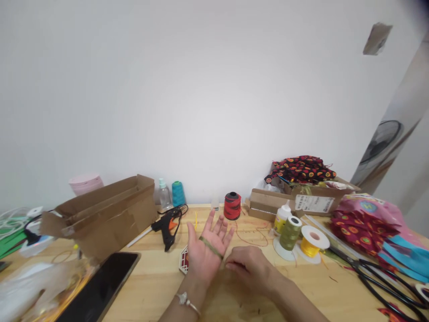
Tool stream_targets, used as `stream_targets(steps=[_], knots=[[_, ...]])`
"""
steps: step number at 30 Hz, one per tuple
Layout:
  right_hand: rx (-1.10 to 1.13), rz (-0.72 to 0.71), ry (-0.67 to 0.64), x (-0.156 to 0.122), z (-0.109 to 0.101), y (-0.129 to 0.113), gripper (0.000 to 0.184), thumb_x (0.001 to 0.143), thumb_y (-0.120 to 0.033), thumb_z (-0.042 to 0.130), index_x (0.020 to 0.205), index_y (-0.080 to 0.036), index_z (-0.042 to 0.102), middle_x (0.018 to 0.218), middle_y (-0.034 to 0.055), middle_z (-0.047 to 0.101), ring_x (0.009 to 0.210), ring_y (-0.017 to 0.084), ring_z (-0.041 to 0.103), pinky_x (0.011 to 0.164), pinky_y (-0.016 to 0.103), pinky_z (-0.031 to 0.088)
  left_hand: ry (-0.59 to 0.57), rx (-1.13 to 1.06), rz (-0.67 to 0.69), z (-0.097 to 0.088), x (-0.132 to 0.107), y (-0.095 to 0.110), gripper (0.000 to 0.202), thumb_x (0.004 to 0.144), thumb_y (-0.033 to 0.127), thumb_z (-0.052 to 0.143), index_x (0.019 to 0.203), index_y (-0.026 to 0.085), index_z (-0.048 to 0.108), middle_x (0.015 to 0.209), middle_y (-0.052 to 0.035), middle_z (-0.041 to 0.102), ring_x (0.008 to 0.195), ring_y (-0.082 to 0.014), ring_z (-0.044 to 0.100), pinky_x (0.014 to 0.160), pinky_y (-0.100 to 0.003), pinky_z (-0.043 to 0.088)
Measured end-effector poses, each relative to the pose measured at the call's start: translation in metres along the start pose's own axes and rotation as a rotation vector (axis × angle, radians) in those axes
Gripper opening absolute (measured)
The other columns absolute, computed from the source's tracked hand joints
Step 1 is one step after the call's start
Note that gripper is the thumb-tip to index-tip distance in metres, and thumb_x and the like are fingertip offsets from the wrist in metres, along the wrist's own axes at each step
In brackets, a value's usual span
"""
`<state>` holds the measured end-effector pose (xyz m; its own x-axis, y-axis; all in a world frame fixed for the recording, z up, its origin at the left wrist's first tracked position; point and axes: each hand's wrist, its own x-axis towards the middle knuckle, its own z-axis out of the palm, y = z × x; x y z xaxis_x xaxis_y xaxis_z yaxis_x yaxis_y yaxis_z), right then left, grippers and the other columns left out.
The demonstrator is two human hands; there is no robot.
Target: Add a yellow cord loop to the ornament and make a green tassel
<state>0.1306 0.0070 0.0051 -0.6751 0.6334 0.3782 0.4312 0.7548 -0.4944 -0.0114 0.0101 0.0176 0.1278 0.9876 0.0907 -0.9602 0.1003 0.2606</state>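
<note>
My left hand [208, 250] is raised palm up over the wooden table [150, 286], fingers stretched and spread. An olive-green cord [211, 247] lies wrapped across its palm. My right hand [250, 266] rests just right of it, fingers pinched together on the end of that cord. A small red and white hexagonal piece [183, 260] lies on the table beneath the left hand. A silver bracelet [186, 302] sits on my left wrist.
A black glue gun [167, 226], a red thread spool [232, 205], olive [290, 232] and yellow [311, 243] spools stand around. An open cardboard box [103, 214] is at left, a black tablet [100, 286] in front, scissors [385, 277] and patterned fabric [365, 223] at right.
</note>
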Motion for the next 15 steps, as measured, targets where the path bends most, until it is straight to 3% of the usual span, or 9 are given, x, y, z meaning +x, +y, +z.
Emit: stream_targets(steps=[3,5,10,15], knots=[[-0.127,-0.014,-0.014,0.000,-0.005,-0.003,0.018,0.080,-0.022,0.044,0.069,-0.019,0.059,0.064,0.0012,0.061,0.057,0.011,0.054,0.051,0.019,0.035,0.082,0.043,0.009,-0.007,0.004,0.003,0.051,0.073,0.054,0.041,0.106,0.017,0.052,0.094,-0.0108,0.057,0.088,-0.0203,0.054,0.086,-0.042,0.036],[-0.147,-0.020,0.007,0.000,-0.008,-0.004,0.016,0.079,-0.023,0.046,0.069,-0.019,0.058,0.066,0.0009,0.061,0.057,0.011,0.054,0.051,0.019,0.035,0.109,0.110,-0.054,-0.008,0.004,0.001,0.050,0.073,0.055,0.038,0.097,0.015,0.056,0.090,-0.0112,0.059,0.084,-0.0198,0.056,0.081,-0.039,0.040],[-0.090,-0.036,0.148,0.001,-0.017,-0.004,0.019,0.080,-0.028,0.047,0.068,-0.020,0.059,0.067,-0.0001,0.060,0.059,0.010,0.055,0.055,0.018,0.037,0.040,0.332,-0.327,-0.006,-0.001,-0.018,0.063,0.069,0.066,0.026,0.067,0.012,0.057,0.059,-0.0058,0.057,0.056,-0.0151,0.054,0.051,-0.024,0.040],[-0.041,0.073,0.223,-0.001,-0.023,0.001,0.017,0.079,-0.029,0.050,0.067,-0.018,0.059,0.060,-0.0016,0.056,0.053,0.008,0.051,0.051,0.017,0.036,-0.040,0.556,-0.628,-0.007,-0.013,-0.037,0.084,0.060,0.076,0.008,0.057,0.008,0.058,0.050,-0.0066,0.052,0.046,-0.0132,0.048,0.046,-0.023,0.033]])
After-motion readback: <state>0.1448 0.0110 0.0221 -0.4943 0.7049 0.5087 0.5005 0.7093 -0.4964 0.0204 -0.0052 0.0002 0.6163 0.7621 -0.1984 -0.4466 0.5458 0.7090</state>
